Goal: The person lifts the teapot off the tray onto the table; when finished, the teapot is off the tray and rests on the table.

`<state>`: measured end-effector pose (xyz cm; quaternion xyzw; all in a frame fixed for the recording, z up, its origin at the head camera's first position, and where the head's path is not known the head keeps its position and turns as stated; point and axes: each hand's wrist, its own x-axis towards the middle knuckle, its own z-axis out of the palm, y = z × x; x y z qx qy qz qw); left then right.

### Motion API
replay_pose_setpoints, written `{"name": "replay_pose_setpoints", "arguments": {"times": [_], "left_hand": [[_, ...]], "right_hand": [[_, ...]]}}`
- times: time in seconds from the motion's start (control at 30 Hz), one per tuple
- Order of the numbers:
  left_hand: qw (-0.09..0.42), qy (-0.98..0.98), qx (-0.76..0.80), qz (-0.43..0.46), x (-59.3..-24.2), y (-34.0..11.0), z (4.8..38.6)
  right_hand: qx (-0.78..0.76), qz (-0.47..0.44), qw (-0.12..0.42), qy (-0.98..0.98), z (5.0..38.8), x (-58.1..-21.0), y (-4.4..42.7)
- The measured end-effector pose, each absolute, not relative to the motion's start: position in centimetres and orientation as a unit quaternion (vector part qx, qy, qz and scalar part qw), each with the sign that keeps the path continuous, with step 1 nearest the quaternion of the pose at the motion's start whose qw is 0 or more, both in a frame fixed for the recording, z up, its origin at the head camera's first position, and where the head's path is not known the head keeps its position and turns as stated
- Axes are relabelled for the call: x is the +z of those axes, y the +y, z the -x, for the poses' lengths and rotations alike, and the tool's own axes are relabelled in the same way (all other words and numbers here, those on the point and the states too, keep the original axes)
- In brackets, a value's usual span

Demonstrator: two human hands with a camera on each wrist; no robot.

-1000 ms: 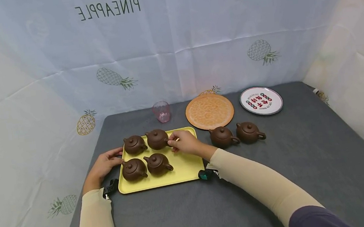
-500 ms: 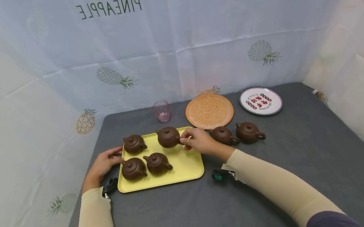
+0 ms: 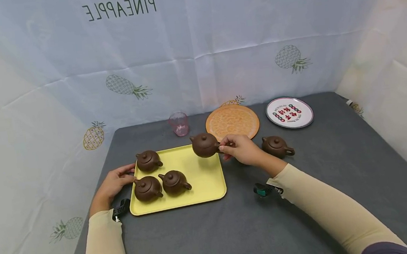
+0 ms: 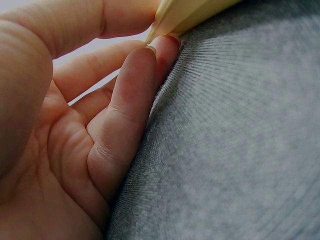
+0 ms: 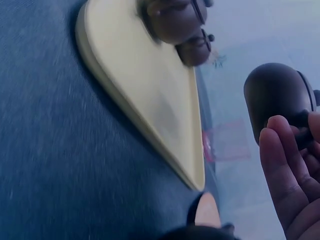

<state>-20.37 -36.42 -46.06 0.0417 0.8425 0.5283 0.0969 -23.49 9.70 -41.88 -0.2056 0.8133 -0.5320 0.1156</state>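
My right hand [image 3: 241, 150] pinches the handle of a brown teapot [image 3: 204, 145] and holds it in the air over the tray's back right part. The right wrist view shows the same teapot [image 5: 277, 100] between thumb and fingers, raised off the yellow tray [image 5: 135, 90]. At the left, my left hand [image 3: 114, 186] grips the edge of the yellow tray [image 3: 204, 185]; up close, the rim [image 4: 185, 15] sits between thumb and fingertips. On the tray stand three more brown teapots: one at back left [image 3: 148, 161], one at front left [image 3: 148, 188], one beside it [image 3: 174, 182].
Right of the tray stands a brown teapot [image 3: 277, 147]; another is mostly hidden behind my right hand. Along the back are a pink glass [image 3: 179, 124], a round orange mat [image 3: 232, 122] and a white plate [image 3: 289, 112] with red print. A patterned curtain [image 3: 194, 41] hangs behind.
My right hand has lifted the back teapot off the tray and carried it to the right. The left hand stays at the tray's edge, and the other teapots stand as before.
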Motion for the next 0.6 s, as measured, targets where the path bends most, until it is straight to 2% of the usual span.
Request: {"name": "replay_pose_setpoints", "arguments": {"times": [0.2, 0.6], "left_hand": [[0.096, 0.843, 0.527, -0.046, -48.0, -37.6, 21.2], [0.091, 0.842, 0.529, -0.045, -48.0, -37.5, 21.2]], "right_hand": [[-0.527, 0.186, 0.112, 0.822, 23.2, -41.5, 11.8], [-0.518, 0.145, 0.081, 0.839, 22.7, -41.8, 16.5]]}}
